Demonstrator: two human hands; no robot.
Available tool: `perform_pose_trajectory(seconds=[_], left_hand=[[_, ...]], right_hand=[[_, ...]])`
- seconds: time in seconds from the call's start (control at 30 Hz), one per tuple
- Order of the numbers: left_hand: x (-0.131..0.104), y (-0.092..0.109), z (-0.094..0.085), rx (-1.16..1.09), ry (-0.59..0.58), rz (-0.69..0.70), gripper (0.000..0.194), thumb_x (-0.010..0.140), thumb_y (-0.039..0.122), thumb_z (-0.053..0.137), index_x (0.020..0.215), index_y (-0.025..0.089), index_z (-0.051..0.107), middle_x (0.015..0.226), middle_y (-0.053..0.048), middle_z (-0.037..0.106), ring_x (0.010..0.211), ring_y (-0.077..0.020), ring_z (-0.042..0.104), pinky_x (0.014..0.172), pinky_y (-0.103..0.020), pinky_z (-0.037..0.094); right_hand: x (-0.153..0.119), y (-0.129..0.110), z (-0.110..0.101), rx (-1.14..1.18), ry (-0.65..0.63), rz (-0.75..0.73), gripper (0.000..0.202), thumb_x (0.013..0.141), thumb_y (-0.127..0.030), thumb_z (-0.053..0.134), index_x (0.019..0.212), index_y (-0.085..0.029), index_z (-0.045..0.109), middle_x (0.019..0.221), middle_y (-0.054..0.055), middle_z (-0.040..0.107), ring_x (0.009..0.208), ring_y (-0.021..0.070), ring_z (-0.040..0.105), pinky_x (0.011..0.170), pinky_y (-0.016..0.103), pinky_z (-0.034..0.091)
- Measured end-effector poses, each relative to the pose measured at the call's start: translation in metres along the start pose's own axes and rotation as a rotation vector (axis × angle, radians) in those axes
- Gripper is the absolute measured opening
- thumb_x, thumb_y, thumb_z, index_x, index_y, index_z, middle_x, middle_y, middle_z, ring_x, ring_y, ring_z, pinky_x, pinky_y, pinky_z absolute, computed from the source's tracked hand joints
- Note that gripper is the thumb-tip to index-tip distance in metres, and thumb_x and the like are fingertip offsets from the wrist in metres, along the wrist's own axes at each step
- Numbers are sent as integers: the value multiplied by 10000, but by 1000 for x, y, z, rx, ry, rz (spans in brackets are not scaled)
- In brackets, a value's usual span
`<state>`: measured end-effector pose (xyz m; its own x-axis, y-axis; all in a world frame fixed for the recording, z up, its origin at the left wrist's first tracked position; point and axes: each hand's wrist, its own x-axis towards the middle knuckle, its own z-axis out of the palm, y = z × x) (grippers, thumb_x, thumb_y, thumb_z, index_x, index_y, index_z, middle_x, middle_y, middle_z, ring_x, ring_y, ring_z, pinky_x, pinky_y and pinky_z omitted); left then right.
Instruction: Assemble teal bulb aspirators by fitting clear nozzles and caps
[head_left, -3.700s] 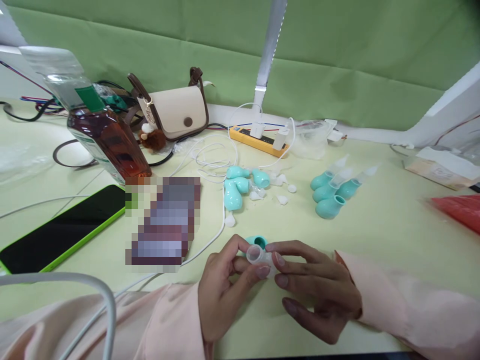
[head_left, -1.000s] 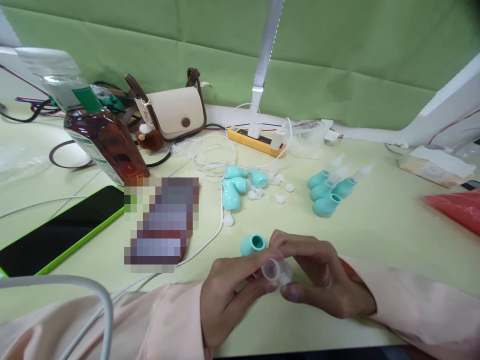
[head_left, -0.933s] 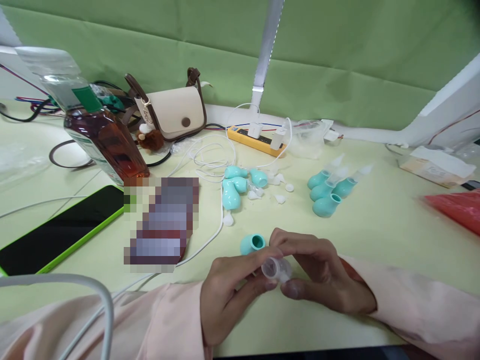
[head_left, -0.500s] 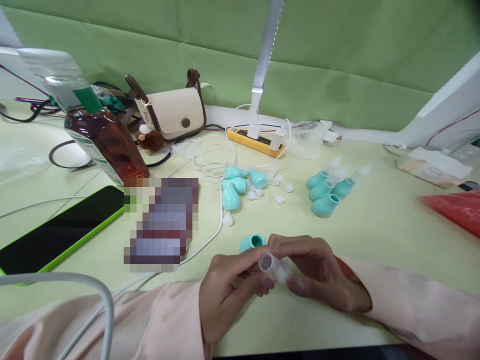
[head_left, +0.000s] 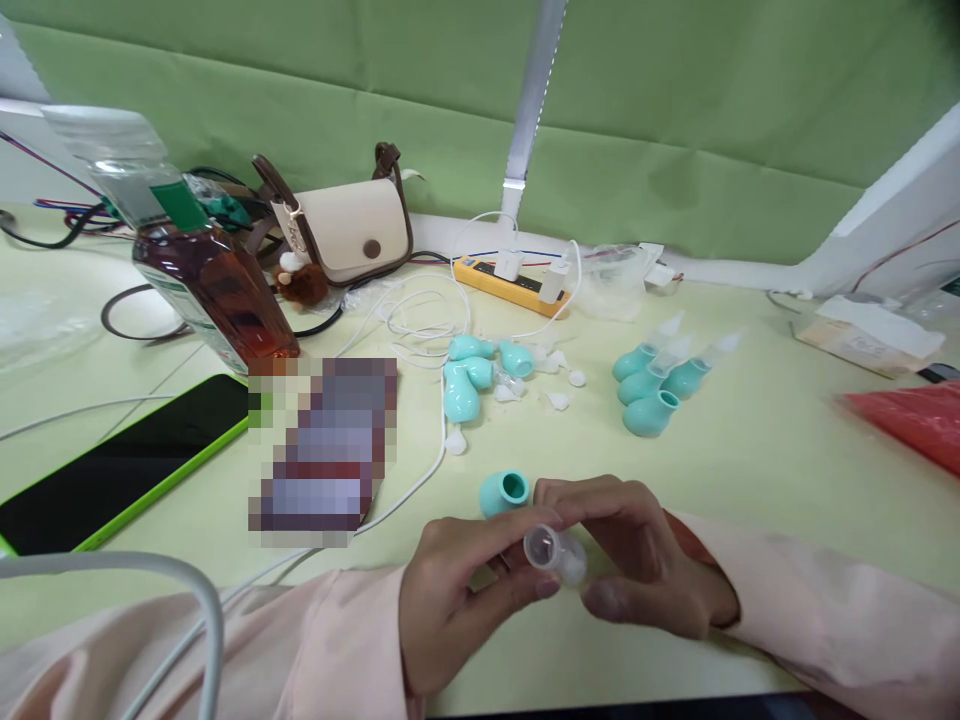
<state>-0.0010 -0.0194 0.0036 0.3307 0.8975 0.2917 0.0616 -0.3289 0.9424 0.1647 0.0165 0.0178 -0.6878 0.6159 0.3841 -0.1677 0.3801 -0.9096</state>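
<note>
My left hand point(head_left: 476, 590) pinches a small clear plastic tube point(head_left: 544, 547) between thumb and fingers, its round opening facing me. My right hand point(head_left: 637, 550) is at the tube's right side, index finger bent over its top and thumb a little apart from it. Just behind my hands lies a teal bulb point(head_left: 499, 493) with an open mouth. Several teal bulbs point(head_left: 461, 390) and small white pieces point(head_left: 557, 401) lie further back. To the right stand more teal bulbs point(head_left: 646, 413), some with clear tips point(head_left: 724, 345).
A bottle of amber liquid point(head_left: 225, 290), a green-edged phone point(head_left: 135, 460) and a blurred-out phone-like item point(head_left: 330, 440) are at the left. Behind are a cream bag point(head_left: 356, 230) and a yellow power strip point(head_left: 510, 285). White cables point(head_left: 405, 490) cross the table; a red packet point(head_left: 911, 415) lies right.
The clear tube has shifted slightly right and down with my left hand. My right thumb has come away from it. More of the near teal bulb shows.
</note>
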Motion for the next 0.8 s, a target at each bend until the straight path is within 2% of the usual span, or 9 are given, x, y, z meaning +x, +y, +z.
perform_pose_trajectory(seconds=[0.1,0.17,0.27,0.37,0.43,0.5,0.57,0.7,0.8], left_hand=[[-3,-2,1,27,48,47,256,747,203,554,1001,233,549,574,46,540,500,-75,470,516,-161,398],[-4,-3,2,27,94,52,287,749,174,541,1025,231,490,554,57,483,487,-74,436,493,-166,380],[-4,-5,2,70,183,68,245,736,111,522,936,232,450,592,55,403,523,-80,393,505,-184,358],[-2,-5,2,130,277,126,275,703,78,528,899,237,419,738,21,401,658,-105,419,610,-225,384],[2,-6,2,180,308,136,347,685,71,536,954,236,393,892,-15,406,842,-140,430,745,-270,387],[6,-8,1,237,278,83,437,682,74,536,1051,230,362,1049,-48,384,1022,-174,376,874,-314,337],[8,-11,1,262,195,-15,520,691,85,529,1142,226,314,1142,-59,380,1085,-184,360,920,-328,307],[10,-13,-1,249,51,-164,399,713,95,512,1082,223,430,1043,-21,529,966,-169,482,851,-295,362],[11,-10,-3,198,76,-158,297,718,140,547,1001,219,506,996,-9,558,938,-163,496,831,-268,368]], right_hand=[[-2,1,-4,-23,19,-23,328,716,-176,557,1026,-252,482,709,0,503,627,118,454,586,298,384],[-2,-1,-8,-39,67,25,258,726,-190,550,979,-228,516,699,9,503,634,124,442,581,293,368],[-1,-2,-14,-74,156,88,179,731,-220,552,910,-208,548,707,23,503,659,133,428,585,287,352],[1,-1,-18,-119,203,106,192,718,-210,569,909,-210,550,735,31,502,687,140,431,588,281,353],[2,1,-18,-146,212,120,205,705,-191,581,908,-206,549,737,30,494,690,139,432,590,279,362],[4,2,-18,-179,216,135,219,694,-165,589,904,-208,546,737,26,486,686,134,436,590,276,375],[6,1,-17,-219,230,139,233,673,-141,605,886,-212,543,751,23,470,697,132,445,590,269,391],[9,-3,-17,-227,277,118,203,631,-100,624,775,-195,517,954,57,442,844,166,477,665,299,444],[8,-6,-17,-141,292,112,207,650,-62,588,712,-191,439,1026,80,493,873,182,513,665,325,470]])
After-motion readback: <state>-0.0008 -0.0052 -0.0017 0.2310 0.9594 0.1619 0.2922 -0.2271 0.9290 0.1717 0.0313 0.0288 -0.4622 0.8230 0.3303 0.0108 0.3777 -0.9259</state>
